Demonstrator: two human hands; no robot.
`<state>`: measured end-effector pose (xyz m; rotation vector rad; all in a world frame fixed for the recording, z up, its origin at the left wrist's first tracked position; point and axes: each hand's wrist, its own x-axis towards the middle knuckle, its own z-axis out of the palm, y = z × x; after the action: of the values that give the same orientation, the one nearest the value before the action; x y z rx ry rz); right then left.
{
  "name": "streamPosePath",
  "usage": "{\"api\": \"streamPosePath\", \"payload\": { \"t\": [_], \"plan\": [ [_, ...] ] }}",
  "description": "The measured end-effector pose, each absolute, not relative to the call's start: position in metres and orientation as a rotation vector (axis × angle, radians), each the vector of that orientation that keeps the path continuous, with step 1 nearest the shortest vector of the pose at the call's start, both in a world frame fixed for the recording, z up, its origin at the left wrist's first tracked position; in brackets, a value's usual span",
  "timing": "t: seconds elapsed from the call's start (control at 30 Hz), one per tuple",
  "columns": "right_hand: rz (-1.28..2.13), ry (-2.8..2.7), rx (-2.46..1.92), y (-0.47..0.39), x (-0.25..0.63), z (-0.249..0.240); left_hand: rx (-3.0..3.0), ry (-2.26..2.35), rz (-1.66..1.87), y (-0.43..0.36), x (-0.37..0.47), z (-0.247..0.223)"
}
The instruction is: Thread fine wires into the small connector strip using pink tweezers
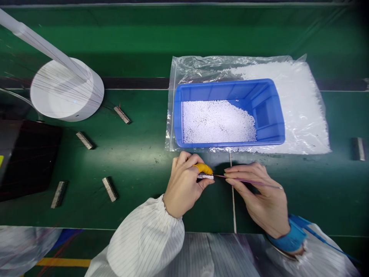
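My left hand (184, 181) is closed near the table's front edge and pinches a small, pale rectangular block (205, 176) with a dark pinned side. A yellow finger cot (203, 168) covers one of its fingers. From the right, my right hand (263, 196) grips a thin purplish stick (248, 181), whose fine tip reaches the right end of the block; whether they touch I cannot tell. Just beyond both hands stands a blue plastic bin (230, 145) partly filled with tiny white beads (216, 123). It rests on a clear zip bag (302, 111) of similar white beads.
Several similar blocks (110, 189) lie on the green table (144, 127) at left. Behind them stands a round white lamp base (66, 92), with a dark box (29, 157) nearby. Another block (359, 149) lies far right. A blue wrist strap (291, 236) trails a cord.
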<state>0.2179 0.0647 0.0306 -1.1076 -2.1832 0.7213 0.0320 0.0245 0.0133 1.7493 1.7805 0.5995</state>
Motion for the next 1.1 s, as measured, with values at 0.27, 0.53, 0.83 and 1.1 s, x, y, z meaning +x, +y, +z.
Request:
{"api": "streamPosePath", "payload": {
  "t": [0.27, 0.53, 0.83, 1.1],
  "plan": [
    [0.746, -2.166, -1.132, 0.065, 0.218, 0.027, 1.778, 1.778, 0.603, 0.024, 0.031, 0.013],
    [0.846, -2.116, -1.157, 0.064, 0.214, 0.024, 1.759, 1.77, 0.613, 0.025, 0.032, 0.014],
    [0.779, -2.054, -1.228, 0.065, 0.229, 0.031, 1.79, 1.757, 0.615, 0.024, 0.032, 0.013],
    [0.836, -2.048, -1.278, 0.06, 0.237, 0.028, 1.802, 1.765, 0.62, 0.023, 0.031, 0.013]
  ]
}}
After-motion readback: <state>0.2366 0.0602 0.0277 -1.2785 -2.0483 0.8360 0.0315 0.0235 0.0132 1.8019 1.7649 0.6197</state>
